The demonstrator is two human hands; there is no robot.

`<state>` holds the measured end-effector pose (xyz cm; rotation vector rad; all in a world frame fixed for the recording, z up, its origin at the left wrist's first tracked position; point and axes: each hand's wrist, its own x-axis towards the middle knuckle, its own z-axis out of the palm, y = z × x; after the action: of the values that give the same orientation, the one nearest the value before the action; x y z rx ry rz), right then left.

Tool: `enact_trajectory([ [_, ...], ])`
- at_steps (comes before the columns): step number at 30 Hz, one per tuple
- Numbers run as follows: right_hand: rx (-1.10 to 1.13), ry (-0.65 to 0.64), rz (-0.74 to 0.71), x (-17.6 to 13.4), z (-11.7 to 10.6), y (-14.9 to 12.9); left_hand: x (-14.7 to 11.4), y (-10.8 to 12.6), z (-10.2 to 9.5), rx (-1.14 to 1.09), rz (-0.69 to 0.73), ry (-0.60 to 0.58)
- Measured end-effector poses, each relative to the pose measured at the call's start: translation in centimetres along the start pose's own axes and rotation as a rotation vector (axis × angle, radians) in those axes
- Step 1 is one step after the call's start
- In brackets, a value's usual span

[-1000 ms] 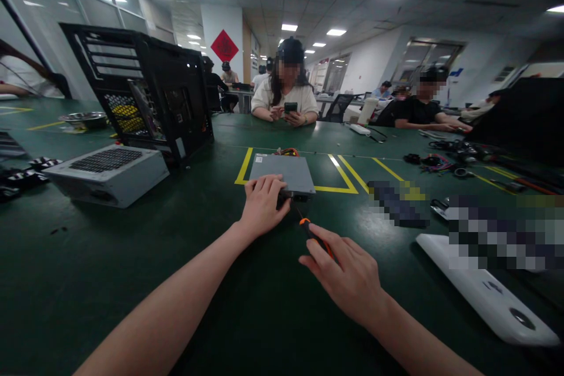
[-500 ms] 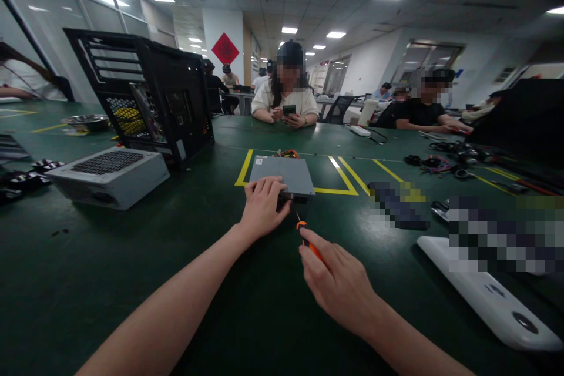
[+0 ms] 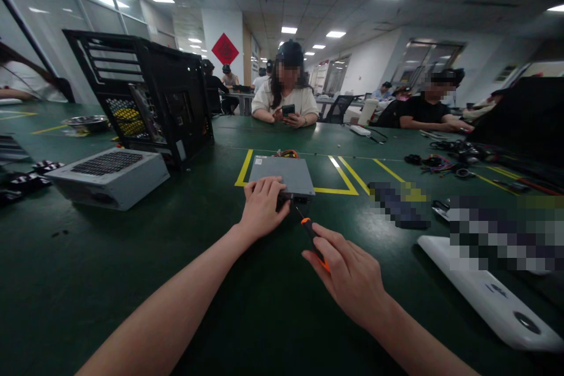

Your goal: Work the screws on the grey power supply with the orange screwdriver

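Observation:
A small grey computer power supply (image 3: 291, 175) lies on the green table, with coloured cables (image 3: 287, 154) at its far side. My left hand (image 3: 263, 202) is closed over its near left edge, fingers on the top and thumb at the near face. In my right hand (image 3: 348, 273) is a screwdriver (image 3: 312, 235) with an orange and black handle. Its thin shaft points up and left towards the power supply's near face. The tip appears a little short of that face, though exact contact is hard to tell.
At the left stand a black computer case (image 3: 150, 94), a larger power supply (image 3: 110, 179) and a metal bowl (image 3: 87, 123). A white elongated object (image 3: 480, 294) lies at the right, near loose cables (image 3: 458, 153). Across the table a person (image 3: 286, 91) holds a phone.
My right hand has drawn back slightly to the right with the screwdriver, and the tool's angle has tilted. My left hand and the power supply have stayed in place.

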<state>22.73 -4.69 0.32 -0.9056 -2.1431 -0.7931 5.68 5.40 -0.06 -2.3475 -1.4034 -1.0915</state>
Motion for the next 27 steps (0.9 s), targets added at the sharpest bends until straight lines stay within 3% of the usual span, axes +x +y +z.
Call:
enact_trajectory([
  [7,0.035,-0.007,-0.022,0.30,-0.21,0.10,-0.02,-0.06,0.01,-0.002,0.001,-0.004],
  [11,0.004,0.019,0.051,0.21,-0.15,0.42,-0.04,-0.05,0.01,0.003,0.004,0.003],
  [14,0.048,-0.026,0.017,0.14,-0.13,0.38,-0.02,0.01,-0.04,0.010,0.003,0.003],
  [27,0.025,0.023,0.008,0.37,-0.10,0.22,-0.01,0.09,-0.14,0.026,0.013,0.009],
])
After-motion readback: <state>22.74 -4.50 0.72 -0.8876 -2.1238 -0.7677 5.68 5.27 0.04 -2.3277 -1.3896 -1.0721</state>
